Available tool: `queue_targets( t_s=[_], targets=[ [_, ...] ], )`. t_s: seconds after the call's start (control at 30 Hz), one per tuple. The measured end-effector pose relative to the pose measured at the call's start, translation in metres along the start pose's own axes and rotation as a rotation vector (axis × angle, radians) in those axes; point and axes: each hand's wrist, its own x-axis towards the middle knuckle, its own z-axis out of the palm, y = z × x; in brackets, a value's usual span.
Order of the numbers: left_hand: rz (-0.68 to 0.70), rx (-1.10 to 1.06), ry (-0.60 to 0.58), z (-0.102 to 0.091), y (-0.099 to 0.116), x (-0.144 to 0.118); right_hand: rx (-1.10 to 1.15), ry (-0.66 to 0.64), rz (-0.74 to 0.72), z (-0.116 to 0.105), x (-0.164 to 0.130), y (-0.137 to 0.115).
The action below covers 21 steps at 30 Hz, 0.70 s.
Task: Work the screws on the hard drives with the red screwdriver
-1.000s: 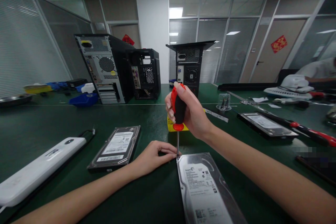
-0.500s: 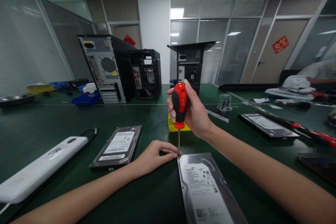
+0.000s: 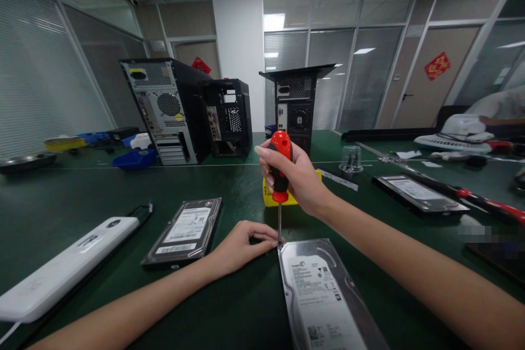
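Rubbery red-black screwdriver (image 3: 280, 169), flat metal drive (image 3: 324, 298)

The right hand (image 3: 301, 178) is wrapped around the red and black handle of a screwdriver (image 3: 280, 175), held upright with its tip at the far left corner of a hard drive (image 3: 322, 298) lying flat on the green bench (image 3: 82, 197). The left hand (image 3: 241, 246) rests on the bench, its fingertips (image 3: 274, 240) beside the shaft at that same corner. A second hard drive (image 3: 184, 232) lies near the left hand, a yellow box (image 3: 268, 197) behind the screwdriver, and three computer cases (image 3: 229, 115) stand along the far edge.
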Motion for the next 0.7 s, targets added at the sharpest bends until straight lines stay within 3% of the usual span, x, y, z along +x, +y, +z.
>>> queue_targets(
  t_s=[0.7],
  targets=[
    [0.010, 0.010, 0.016, 0.0003, -0.0023, 0.0009, -0.012, 0.004, -0.008, -0.0016, 0.0011, 0.0018]
  ],
)
